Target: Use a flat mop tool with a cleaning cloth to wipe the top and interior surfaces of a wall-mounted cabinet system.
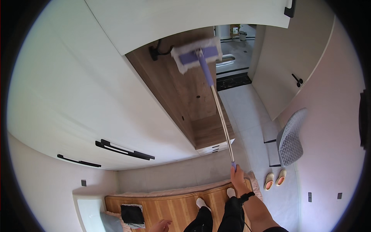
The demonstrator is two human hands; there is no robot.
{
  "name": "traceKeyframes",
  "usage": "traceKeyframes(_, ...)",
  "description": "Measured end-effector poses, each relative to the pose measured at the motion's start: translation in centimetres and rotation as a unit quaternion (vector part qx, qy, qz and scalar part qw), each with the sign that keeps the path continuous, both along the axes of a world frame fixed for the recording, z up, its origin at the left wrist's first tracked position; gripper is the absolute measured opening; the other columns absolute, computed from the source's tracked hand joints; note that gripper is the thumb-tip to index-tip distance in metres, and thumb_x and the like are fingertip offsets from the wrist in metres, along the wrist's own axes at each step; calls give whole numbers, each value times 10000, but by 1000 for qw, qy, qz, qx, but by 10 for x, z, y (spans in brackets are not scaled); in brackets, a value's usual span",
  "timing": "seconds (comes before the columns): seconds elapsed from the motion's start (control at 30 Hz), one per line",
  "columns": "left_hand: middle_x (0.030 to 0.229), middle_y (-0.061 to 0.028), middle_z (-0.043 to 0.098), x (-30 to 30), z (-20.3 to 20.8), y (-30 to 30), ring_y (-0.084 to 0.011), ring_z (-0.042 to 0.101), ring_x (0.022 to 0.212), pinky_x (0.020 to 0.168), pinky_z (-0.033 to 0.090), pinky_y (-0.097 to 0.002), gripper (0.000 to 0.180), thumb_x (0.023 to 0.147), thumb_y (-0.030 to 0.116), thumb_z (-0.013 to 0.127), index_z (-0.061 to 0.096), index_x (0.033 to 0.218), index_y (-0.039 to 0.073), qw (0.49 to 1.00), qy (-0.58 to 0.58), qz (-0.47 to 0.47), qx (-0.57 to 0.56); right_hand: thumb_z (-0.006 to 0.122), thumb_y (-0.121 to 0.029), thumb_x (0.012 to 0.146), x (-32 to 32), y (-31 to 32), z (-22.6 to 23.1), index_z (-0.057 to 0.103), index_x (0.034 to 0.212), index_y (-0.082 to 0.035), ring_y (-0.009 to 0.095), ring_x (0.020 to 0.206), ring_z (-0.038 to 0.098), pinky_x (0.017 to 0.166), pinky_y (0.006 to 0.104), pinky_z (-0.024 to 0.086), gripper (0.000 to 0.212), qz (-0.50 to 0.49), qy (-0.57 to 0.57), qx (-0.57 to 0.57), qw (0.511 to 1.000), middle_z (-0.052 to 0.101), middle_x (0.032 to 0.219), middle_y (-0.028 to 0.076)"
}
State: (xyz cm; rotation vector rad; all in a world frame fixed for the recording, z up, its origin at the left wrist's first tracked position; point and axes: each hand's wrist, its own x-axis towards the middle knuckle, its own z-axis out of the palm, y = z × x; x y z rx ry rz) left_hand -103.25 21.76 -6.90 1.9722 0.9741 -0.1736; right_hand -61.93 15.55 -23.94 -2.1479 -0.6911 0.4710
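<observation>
My right hand (238,176) is wrapped round the purple grip at the lower end of a flat mop (223,121). Its metal pole slants up and away to a purple plate with a white cloth (181,66) around it. The mop head is raised in front of the wooden niche (205,94) of the white wardrobe, near a black hook (155,52); whether it touches the wood I cannot tell. Low in the view, my left hand (161,225) holds nothing, its fingers loosely bent and apart, above the bed (170,208). Part of that hand is cut off.
I stand on the bed's striped brown mat. White wardrobe doors (89,85) with black handles fill the left. On the right are a grey quilted chair (291,141), a pair of slippers (269,181) and an open door (295,50). A black item (131,214) lies by the pillow.
</observation>
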Motion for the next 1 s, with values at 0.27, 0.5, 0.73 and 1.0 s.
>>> traceKeyframes(0.27,966,-163,570,-11,-6,5,-333,535,918,785,427,-387,267,786,55,455,519,1045,43,996,86,-31,13,439,-285,864,47,74,49,442,731,0,363,487,476,447,411,344,314,-35,-61,158,985,461,535,188)
traceKeyframes(0.5,954,-169,575,-14,-2,6,-344,536,912,787,426,-392,269,787,60,454,525,1046,45,998,63,-6,11,428,-314,872,81,89,56,458,748,-2,290,471,472,449,380,350,337,-23,-81,191,978,473,539,159)
traceKeyframes(0.73,943,-169,576,-8,2,12,-347,533,906,774,428,-393,275,786,54,451,524,1051,51,998,68,5,-8,435,-355,861,87,76,58,502,798,3,395,613,531,533,419,409,369,-5,-40,79,996,537,635,214)
traceKeyframes(1.0,919,-164,576,-3,-1,30,-340,538,892,763,433,-385,283,772,35,453,528,1044,50,998,40,-36,32,439,-368,842,58,47,6,525,818,-3,422,664,537,581,449,422,376,-16,-1,28,999,552,665,230)
